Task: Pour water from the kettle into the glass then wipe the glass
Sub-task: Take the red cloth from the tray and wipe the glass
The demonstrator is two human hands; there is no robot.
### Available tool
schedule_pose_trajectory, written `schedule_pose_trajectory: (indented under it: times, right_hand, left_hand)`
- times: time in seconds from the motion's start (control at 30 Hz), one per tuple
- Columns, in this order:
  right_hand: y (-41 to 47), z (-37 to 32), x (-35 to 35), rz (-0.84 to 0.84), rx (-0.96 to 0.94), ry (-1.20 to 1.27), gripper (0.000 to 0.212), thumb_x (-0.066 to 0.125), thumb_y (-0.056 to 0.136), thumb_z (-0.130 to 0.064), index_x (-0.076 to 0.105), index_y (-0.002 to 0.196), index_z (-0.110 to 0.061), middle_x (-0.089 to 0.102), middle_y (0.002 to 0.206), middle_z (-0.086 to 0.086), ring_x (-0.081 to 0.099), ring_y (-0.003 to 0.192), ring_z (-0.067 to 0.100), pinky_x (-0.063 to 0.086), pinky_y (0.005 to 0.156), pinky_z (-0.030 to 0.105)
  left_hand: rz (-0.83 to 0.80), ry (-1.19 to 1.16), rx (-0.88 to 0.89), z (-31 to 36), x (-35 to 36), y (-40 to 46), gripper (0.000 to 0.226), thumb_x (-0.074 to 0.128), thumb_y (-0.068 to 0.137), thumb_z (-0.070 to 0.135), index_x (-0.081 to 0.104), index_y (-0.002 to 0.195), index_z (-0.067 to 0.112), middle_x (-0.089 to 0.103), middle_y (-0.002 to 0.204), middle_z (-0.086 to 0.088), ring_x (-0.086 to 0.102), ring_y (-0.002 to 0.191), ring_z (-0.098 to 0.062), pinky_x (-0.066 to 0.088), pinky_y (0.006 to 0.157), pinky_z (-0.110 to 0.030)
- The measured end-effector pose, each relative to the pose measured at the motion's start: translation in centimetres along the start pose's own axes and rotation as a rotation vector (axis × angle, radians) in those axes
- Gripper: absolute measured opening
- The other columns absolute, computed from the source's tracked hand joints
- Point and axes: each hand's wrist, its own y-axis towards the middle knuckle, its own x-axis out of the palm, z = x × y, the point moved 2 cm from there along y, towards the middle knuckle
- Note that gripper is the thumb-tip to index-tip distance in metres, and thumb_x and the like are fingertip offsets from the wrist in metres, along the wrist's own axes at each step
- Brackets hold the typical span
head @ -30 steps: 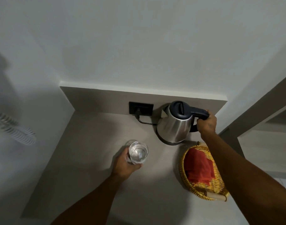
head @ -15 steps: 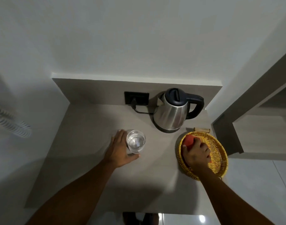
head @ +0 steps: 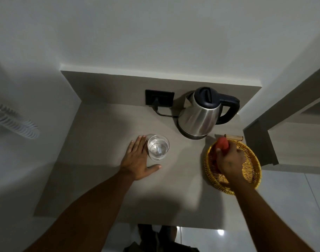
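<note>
Our left hand [head: 137, 159] lay open, flat on the desk [head: 104, 135], touching the filled glass [head: 158, 149]. Our right hand [head: 229, 160] gripped the red cloth [head: 222, 144] in the basket [head: 250, 155]. Risk: a careless wipe could tip the unheld glass.

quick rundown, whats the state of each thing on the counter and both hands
kettle: upright on its base, lid shut, nobody holding it
plug: in the wall socket
glass: upright, holds water
red cloth: bunched, gripped in the right hand over the basket
basket: flat on the counter
left hand: open, flat beside the glass
right hand: closed on the red cloth
</note>
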Motion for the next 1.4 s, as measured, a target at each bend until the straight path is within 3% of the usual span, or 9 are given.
schedule_pose_trajectory:
  times: [0.13,0.27,0.6,0.73,0.87,1.0,1.17,1.3,1.4]
  right_hand:
    - [-5.0,-3.6,3.0,0.083,-0.326,0.036,0.055,0.060,0.090,-0.037,0.036,0.138,-0.026,0.042,0.130,0.017,0.039,0.115,0.035,0.037,0.091,0.042]
    - [-7.5,-5.3,8.2,-0.103,-0.467,-0.132,0.055,0.055,0.090,-0.042,0.035,0.138,-0.026,0.041,0.133,0.017,0.038,0.116,0.036,0.038,0.095,0.048]
    - [-11.2,-3.9,12.9,-0.199,-0.715,-0.263,0.055,0.044,0.091,-0.051,0.037,0.139,-0.026,0.040,0.137,0.018,0.038,0.118,0.035,0.039,0.095,0.048]
    - [-11.6,-9.5,17.1,-0.272,-0.936,-0.253,0.051,0.051,0.090,-0.041,0.042,0.136,-0.022,0.044,0.134,0.018,0.041,0.116,0.037,0.038,0.093,0.046]
    - [-5.6,-12.9,16.5,-0.173,-0.778,-0.276,0.050,0.050,0.090,-0.038,0.043,0.136,-0.018,0.046,0.128,0.021,0.040,0.111,0.038,0.036,0.089,0.044]
    - [-4.4,-7.5,13.0,-0.065,-0.620,-0.266,0.052,0.046,0.092,-0.048,0.037,0.138,-0.026,0.042,0.130,0.019,0.039,0.112,0.035,0.038,0.092,0.047]
    - [-13.4,-2.8,14.1,-0.233,-0.800,-0.220,0.050,0.048,0.094,-0.046,0.041,0.141,-0.031,0.045,0.137,0.017,0.041,0.119,0.035,0.037,0.097,0.048]
    - [-13.4,-9.5,17.5,-0.331,-0.994,-0.211,0.053,0.050,0.093,-0.044,0.040,0.142,-0.027,0.042,0.141,0.014,0.037,0.125,0.034,0.031,0.102,0.045]
    - [-9.2,-13.1,18.1,-0.304,-0.943,-0.239,0.051,0.047,0.092,-0.044,0.042,0.136,-0.020,0.044,0.136,0.015,0.038,0.120,0.035,0.031,0.096,0.043]
  left_hand:
    - [-0.026,-0.205,-0.052,0.2,-0.9,0.5,0.128,0.061,0.057,0.088,0.014,0.156,0.023,0.021,0.164,0.001,0.007,0.154,-0.019,0.009,0.126,-0.048]
    - [0.123,-0.557,-0.066,0.8,-2.9,1.2,0.099,0.088,0.044,0.060,0.045,0.131,0.038,0.052,0.128,0.022,0.048,0.125,-0.006,0.032,0.109,-0.048]
    - [0.305,-0.648,-0.165,-0.2,-5.7,1.2,0.083,0.097,0.044,0.040,0.062,0.118,0.025,0.067,0.116,0.007,0.059,0.108,-0.011,0.043,0.101,-0.040]
    - [0.304,-0.623,-0.215,-2.4,-9.1,0.9,0.079,0.095,0.050,0.044,0.064,0.119,0.023,0.069,0.117,0.003,0.063,0.113,-0.019,0.046,0.103,-0.056]
    - [0.328,-0.564,-0.211,-4.0,-12.1,-0.4,0.073,0.088,0.048,0.048,0.065,0.113,0.023,0.070,0.111,0.001,0.066,0.106,-0.024,0.049,0.097,-0.059]
    - [0.326,-0.505,-0.236,-4.8,-12.5,-1.7,0.078,0.095,0.048,0.042,0.063,0.116,0.021,0.069,0.114,0.001,0.064,0.107,-0.024,0.045,0.101,-0.059]
    - [0.315,-0.520,-0.274,-5.2,-12.0,-2.5,0.082,0.098,0.048,0.038,0.062,0.120,0.021,0.067,0.120,0.001,0.061,0.114,-0.021,0.039,0.107,-0.061]
    - [0.306,-0.556,-0.234,-5.3,-12.4,-2.3,0.074,0.093,0.046,0.048,0.066,0.113,0.029,0.070,0.112,0.007,0.065,0.109,-0.016,0.044,0.103,-0.060]
    - [0.263,-0.560,-0.225,-5.3,-11.6,-2.0,0.076,0.087,0.045,0.052,0.065,0.113,0.025,0.069,0.111,0.005,0.064,0.110,-0.020,0.041,0.104,-0.063]
